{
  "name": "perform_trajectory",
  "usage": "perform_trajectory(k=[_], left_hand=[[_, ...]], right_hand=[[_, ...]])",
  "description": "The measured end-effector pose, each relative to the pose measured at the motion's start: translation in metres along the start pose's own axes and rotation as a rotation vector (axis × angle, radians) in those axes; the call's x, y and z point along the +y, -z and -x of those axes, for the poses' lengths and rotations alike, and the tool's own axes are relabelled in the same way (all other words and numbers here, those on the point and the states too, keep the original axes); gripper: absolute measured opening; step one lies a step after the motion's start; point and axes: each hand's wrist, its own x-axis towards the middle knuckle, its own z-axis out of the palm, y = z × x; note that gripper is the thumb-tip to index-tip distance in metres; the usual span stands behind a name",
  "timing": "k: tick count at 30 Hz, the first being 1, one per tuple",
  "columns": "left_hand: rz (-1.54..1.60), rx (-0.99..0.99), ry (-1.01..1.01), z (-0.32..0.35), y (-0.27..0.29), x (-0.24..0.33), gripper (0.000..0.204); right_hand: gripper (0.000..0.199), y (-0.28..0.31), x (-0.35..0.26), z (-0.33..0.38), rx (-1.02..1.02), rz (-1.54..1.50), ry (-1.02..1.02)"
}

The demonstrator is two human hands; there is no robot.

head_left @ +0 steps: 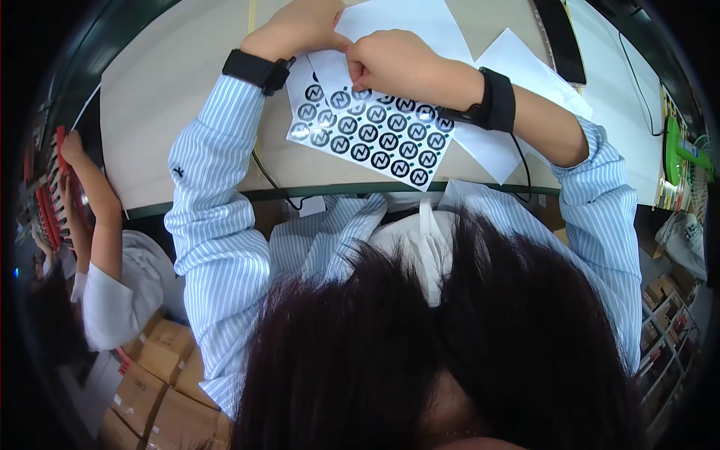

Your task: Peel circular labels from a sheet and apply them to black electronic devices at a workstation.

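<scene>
A glossy white sticker sheet (379, 139) with rows of round black emblems lies at a slant on the table. Its upper left part shows a second layer with overlapping emblems. My right hand (394, 61) is closed in a pinch at the sheet's upper part, fingertips gripping its white upper layer. Beside it, my left hand (300, 26) rests at the far left of the sheet, its thumb close to the right knuckles. The left fingers are mostly cut off by the picture's upper edge. Each wrist wears a black strap; a cable trails from the right one.
Plain white papers (499, 112) lie right of the sticker sheet, with a black long object (559, 41) beyond. A green item (690, 154) stands at the far right. Left, a co-worker (124, 281) reaches toward red racks (54, 202). Cardboard boxes (161, 352) are stacked at lower left.
</scene>
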Motion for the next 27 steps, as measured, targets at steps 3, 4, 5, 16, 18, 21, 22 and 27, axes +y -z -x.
perform_trajectory(k=[3, 4, 5, 16, 18, 21, 22, 27], left_hand=[[0.058, 0.048, -0.050, -0.002, -0.004, -0.007, 0.032], [0.006, 0.066, -0.085, -0.004, -0.004, -0.007, 0.034], [0.028, 0.021, -0.068, -0.005, -0.003, -0.006, 0.033], [0.036, -0.065, 0.039, -0.005, 0.002, 0.015, 0.026], [0.066, -0.009, 0.041, -0.003, -0.001, 0.017, 0.024], [0.035, 0.015, 0.040, 0.000, -0.005, 0.021, 0.022], [-0.012, 0.025, 0.044, 0.001, -0.006, 0.022, 0.022], [-0.102, 0.006, 0.030, 0.001, -0.006, 0.022, 0.023]], right_hand=[[0.012, 0.002, 0.002, -0.001, 0.018, 0.099, -0.045], [0.013, 0.003, 0.003, -0.002, 0.002, 0.084, -0.021], [0.014, 0.005, 0.004, -0.003, -0.009, 0.081, -0.006], [0.020, 0.000, 0.005, 0.005, 0.065, -0.129, -0.008], [0.019, -0.002, 0.006, 0.006, 0.100, -0.136, -0.021], [0.019, -0.001, 0.006, 0.008, 0.093, -0.125, -0.059], [0.019, -0.001, 0.006, 0.009, 0.110, -0.131, -0.063], [0.018, -0.007, 0.004, 0.013, 0.135, -0.130, -0.008]])
